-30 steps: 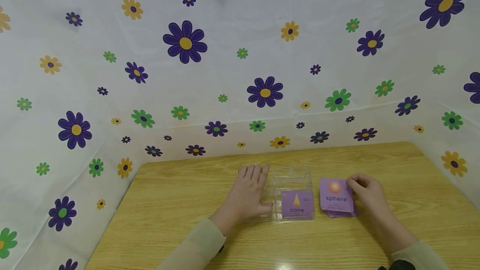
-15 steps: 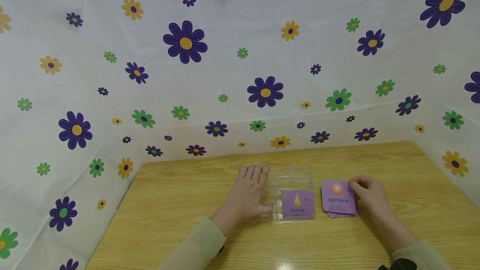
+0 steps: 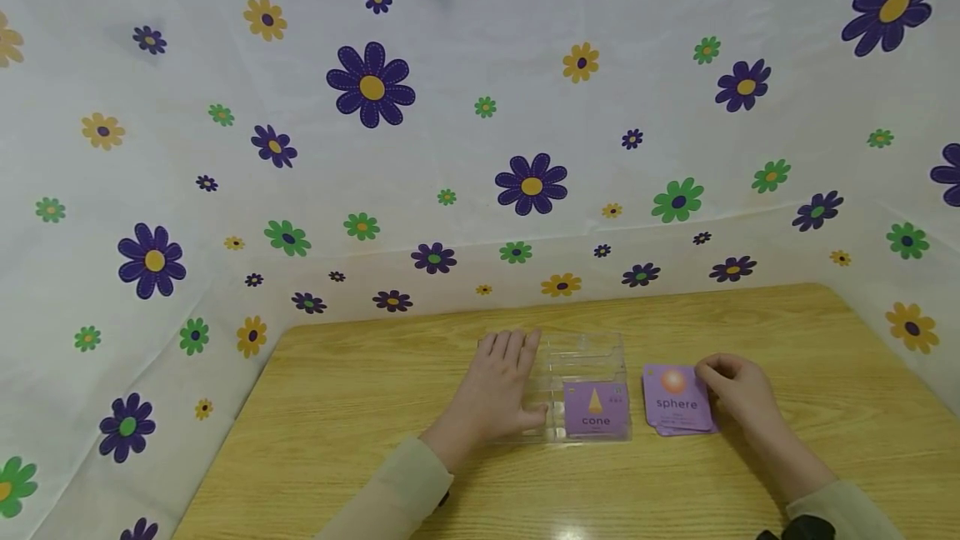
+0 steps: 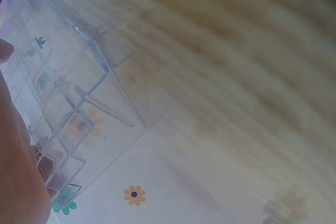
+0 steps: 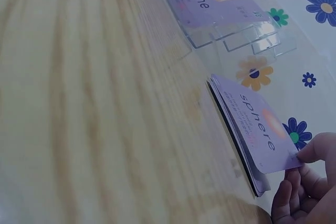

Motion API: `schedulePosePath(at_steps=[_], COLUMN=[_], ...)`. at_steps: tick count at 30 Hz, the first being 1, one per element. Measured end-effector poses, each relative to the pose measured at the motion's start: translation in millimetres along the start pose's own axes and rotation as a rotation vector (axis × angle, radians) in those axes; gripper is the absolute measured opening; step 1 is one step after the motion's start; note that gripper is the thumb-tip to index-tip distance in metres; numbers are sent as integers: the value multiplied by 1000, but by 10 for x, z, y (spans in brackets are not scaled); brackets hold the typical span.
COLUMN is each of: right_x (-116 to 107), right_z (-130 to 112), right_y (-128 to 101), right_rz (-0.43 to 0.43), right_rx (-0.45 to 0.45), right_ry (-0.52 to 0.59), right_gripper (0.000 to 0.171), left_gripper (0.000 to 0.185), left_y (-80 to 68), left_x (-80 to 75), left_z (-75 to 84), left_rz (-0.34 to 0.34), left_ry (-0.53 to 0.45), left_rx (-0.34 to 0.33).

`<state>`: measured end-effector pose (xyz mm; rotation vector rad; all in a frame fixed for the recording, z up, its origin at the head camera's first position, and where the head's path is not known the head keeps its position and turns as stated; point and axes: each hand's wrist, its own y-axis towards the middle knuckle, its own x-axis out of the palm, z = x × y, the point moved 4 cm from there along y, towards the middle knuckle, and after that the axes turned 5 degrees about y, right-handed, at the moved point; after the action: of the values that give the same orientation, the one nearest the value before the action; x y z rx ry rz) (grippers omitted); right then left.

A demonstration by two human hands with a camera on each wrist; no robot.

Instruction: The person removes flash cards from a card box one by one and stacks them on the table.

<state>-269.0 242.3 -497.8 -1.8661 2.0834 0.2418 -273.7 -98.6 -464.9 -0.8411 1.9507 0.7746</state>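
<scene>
My right hand pinches the top right corner of a purple card printed "sphere" between thumb and index finger. In the right wrist view, this sphere card is tilted, its pinched edge raised over a stack of similar cards on the table. Left of the stack stands a clear plastic card holder with stepped slots, a purple "cone" card in its front right slot. My left hand rests across the holder's left part, fingers pointing away and thumb out to the right.
The wooden table runs back to a white cloth printed with purple, yellow and green flowers, which also hangs at both sides. In the left wrist view, the holder's clear side stands beside bare wood.
The sphere card has shifted slightly right and toward me, now more in line with the cards under it. My right hand has moved slightly with it; my left hand stays put.
</scene>
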Motion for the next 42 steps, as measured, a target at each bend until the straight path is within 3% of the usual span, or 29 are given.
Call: schedulePosePath(at_steps=[18, 42], right_x=[8, -9], right_z=[12, 27], right_y=[61, 65], right_rz=[-33, -4], right_rx=[-111, -125], right_ry=[-98, -135], right_gripper=[31, 27], left_gripper=[107, 108], left_y=[14, 3], left_x=[-8, -4], left_z=[-15, 0], left_rz=[15, -4], left_ry=[-3, -14], left_rx=[5, 1])
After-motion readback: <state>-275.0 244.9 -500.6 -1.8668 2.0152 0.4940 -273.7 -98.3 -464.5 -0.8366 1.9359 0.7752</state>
